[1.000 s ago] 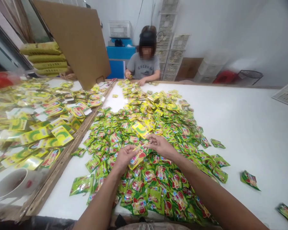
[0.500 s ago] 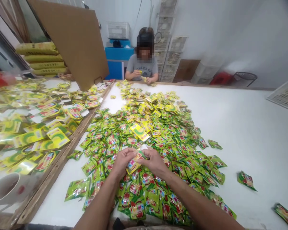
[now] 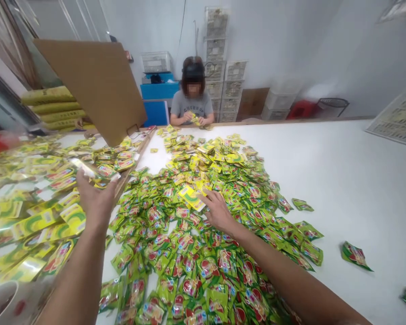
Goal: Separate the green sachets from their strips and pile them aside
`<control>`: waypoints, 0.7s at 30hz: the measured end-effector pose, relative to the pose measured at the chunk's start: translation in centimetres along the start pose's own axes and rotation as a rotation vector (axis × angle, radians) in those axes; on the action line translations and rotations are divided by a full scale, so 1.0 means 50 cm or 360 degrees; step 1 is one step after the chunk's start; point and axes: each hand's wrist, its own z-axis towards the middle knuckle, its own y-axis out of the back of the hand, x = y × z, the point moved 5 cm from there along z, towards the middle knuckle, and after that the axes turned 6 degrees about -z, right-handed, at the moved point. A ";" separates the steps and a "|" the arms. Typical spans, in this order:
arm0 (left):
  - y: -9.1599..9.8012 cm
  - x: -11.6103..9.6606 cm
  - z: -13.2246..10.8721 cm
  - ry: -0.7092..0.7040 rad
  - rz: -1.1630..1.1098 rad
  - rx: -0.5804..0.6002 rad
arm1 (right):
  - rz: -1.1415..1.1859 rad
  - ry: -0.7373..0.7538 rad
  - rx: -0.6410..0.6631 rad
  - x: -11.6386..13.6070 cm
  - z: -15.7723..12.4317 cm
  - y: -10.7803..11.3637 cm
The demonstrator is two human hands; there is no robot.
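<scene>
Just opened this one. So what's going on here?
The camera wearer's left hand is spread open over the pile of yellow packets beyond the wooden strip. The right hand is at the end of a yellow packet on the heap of green packets; whether it grips is unclear. Across the table, a co-worker handles a small yellow item.

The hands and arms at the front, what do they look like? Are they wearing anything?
The left hand and right hand wear no gloves. The left forearm and right forearm are bare, with no sleeves, watch or bracelet showing.
</scene>
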 end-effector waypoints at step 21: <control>-0.191 -0.032 -0.348 0.0373 -0.0713 0.1646 | 0.1278 -0.0472 0.0062 0.010 -0.005 0.043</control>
